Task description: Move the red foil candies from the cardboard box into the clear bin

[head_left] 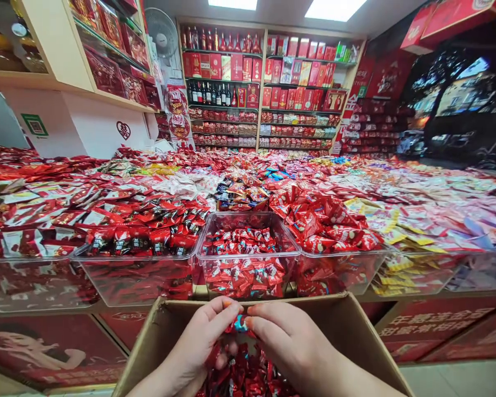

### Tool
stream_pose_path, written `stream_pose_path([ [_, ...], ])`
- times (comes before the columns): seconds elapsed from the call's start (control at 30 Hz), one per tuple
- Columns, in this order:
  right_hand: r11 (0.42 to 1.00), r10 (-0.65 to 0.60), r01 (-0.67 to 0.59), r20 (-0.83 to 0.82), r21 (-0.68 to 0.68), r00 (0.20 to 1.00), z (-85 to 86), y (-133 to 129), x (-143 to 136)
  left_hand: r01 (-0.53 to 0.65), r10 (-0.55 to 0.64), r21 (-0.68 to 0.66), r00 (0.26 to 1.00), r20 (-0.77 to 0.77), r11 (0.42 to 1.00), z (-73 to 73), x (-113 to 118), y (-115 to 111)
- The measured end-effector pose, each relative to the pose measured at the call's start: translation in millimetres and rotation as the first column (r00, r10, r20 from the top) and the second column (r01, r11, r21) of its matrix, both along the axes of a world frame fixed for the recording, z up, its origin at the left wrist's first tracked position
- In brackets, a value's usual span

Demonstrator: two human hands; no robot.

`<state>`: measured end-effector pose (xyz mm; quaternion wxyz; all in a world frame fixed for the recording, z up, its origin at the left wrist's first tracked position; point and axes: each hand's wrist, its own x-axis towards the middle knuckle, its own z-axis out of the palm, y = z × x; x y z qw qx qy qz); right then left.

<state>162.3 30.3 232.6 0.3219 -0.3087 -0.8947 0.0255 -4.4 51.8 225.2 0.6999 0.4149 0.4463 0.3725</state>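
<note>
Over an open cardboard box (pixel 355 336), my left hand (pixel 209 333) and my right hand (pixel 291 336) meet at a small red wrapped candy (pixel 240 323) with a light blue patch. The left thumb and forefinger pinch one end of it, and the right fingers close on the other. Below them, many red wrapped candies (pixel 248 366) lie inside the box; my hands and wrists hide part of them. Just beyond the box, a clear plastic bin (pixel 289 255) holds similar red and blue candies.
Several more clear bins heaped with wrapped sweets flank it, such as dark red packets (pixel 144 240) to the left and red packets (pixel 330 220) to the right. Shelves (pixel 262 82) of bottles and red boxes line the back wall. A fan (pixel 161 36) hangs at upper left.
</note>
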Motion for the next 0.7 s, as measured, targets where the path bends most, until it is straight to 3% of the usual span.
stream_pose_path([
  [0.1, 0.984, -0.100, 0.092, 0.045, 0.152, 0.994, 25.7, 11.6, 4.2, -0.018, 0.017, 0.014, 0.999, 0.047, 1.000, 0.8, -1.1, -1.0],
  [0.17, 0.947, -0.285, 0.262, 0.109, 0.188, 0.952, 50.1, 30.2, 5.7, -0.010, 0.009, 0.023, 0.999, 0.044, 1.000, -0.7, -1.8, -0.6],
  [0.23, 0.882, -0.469, 0.435, 0.266, 0.179, 0.842, 72.9, 58.2, 4.8, 0.014, -0.015, 0.020, 1.000, 0.023, 1.000, -3.3, -1.8, 0.0],
  [0.3, 0.853, -0.507, 0.499, 0.459, 0.150, 0.729, 87.1, 91.5, 1.7, 0.036, -0.035, 0.022, 0.999, -0.006, 0.999, -5.6, -1.2, 0.3],
  [0.37, 0.861, -0.459, 0.498, 0.578, 0.102, 0.675, 89.8, 123.0, -2.2, 0.052, -0.051, 0.017, 0.998, -0.040, 0.998, -6.4, -0.6, 0.2],
  [0.47, 0.857, -0.397, 0.513, 0.688, 0.042, 0.607, 79.3, 154.8, -7.3, 0.066, -0.065, 0.012, 0.995, -0.079, 0.998, -4.9, -0.5, -0.3],
  [0.6, 0.829, -0.336, 0.558, 0.784, -0.016, 0.522, 62.2, 168.2, -13.0, 0.065, -0.064, 0.008, 0.991, -0.118, 0.998, -3.7, -0.5, -0.3],
  [0.7, 0.807, -0.262, 0.586, 0.839, -0.081, 0.477, 59.2, 170.4, -16.9, 0.079, -0.078, -0.003, 0.986, -0.144, 0.997, -5.4, -0.1, 0.6],
])
